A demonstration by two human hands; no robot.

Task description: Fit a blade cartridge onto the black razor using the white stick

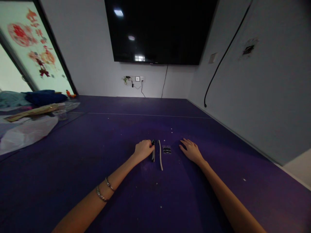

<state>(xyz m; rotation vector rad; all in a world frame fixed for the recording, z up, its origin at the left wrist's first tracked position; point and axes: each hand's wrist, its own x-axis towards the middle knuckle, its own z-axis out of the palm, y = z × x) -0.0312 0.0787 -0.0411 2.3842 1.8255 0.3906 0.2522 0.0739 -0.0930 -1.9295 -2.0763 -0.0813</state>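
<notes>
My left hand (144,149) is closed around the upper part of a slim black-and-silver tool (153,155), whose exact kind I cannot make out. The tool's lower end points toward me, on or just above the purple surface (116,194). Just right of it lies a thin, slightly curved whitish strip (160,157), like a piece of cable or tubing. Beside the strip is a small clear packet or case with dark pieces (167,149). My right hand (191,150) rests palm down to the right of these things, fingers stretched out, holding nothing.
White crumbs dot the surface. Plastic bags (29,132) and folded blue cloth (45,97) lie at the far left. A large television (160,30) hangs on the wall above sockets (137,79). A black cable (224,56) dangles along the right wall.
</notes>
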